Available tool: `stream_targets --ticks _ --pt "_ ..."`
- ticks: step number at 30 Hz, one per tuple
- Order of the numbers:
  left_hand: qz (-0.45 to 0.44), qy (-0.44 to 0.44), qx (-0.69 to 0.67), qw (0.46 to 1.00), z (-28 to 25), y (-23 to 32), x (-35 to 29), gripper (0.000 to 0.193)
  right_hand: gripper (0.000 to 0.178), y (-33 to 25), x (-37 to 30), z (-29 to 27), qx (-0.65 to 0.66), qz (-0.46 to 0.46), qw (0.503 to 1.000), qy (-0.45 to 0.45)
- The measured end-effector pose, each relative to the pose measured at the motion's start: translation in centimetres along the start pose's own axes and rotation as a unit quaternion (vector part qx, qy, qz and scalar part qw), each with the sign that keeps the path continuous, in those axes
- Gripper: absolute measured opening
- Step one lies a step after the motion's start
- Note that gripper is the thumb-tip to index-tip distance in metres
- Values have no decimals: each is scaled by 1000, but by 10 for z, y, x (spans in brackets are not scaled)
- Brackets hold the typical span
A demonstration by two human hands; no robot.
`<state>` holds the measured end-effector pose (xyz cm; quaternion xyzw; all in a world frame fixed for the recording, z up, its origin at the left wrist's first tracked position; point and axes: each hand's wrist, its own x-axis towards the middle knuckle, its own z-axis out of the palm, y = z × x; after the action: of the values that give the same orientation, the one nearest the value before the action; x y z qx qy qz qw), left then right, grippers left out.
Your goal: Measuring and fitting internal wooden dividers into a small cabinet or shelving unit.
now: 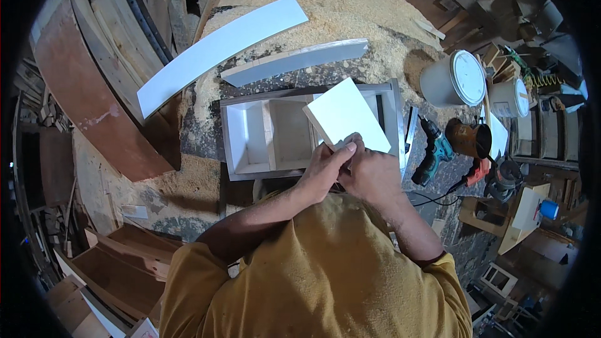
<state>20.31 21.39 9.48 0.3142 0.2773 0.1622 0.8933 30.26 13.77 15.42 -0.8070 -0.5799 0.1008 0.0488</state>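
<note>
Both my hands are together in front of my chest at the near corner of a small white rectangular board [347,112]. My left hand [324,173] is closed on its near edge, the thumb reaching toward the other hand. My right hand [374,175] is closed beside it, fingers bunched at the same edge; the fingers under the board are hidden. The board is tilted above a shallow grey-edged wooden box [226,144] with white-lined compartments. It covers part of the box's right side.
Behind the box lie a narrow board [297,62] and a long white panel [222,50] amid sawdust. On the right are a cordless drill [433,153], a brown pot [466,138], a white bucket [454,78] and a red power tool [479,171]. A brown panel [94,91] leans left.
</note>
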Motion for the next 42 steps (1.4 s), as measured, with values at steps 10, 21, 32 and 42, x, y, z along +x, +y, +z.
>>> stream_targets --ticks 10,21,32,42 --pt "-38 -7 80 996 -58 2 15 38 50 103 -26 3 237 254 938 -2" --pt "-31 69 -44 996 -65 17 9 41 36 167 -86 83 364 360 855 85" --pt "-51 202 -113 972 -50 12 27 52 32 193 -133 165 617 462 633 75" --pt "-112 189 -48 974 -50 28 39 52 27 197 -144 219 536 440 715 91"
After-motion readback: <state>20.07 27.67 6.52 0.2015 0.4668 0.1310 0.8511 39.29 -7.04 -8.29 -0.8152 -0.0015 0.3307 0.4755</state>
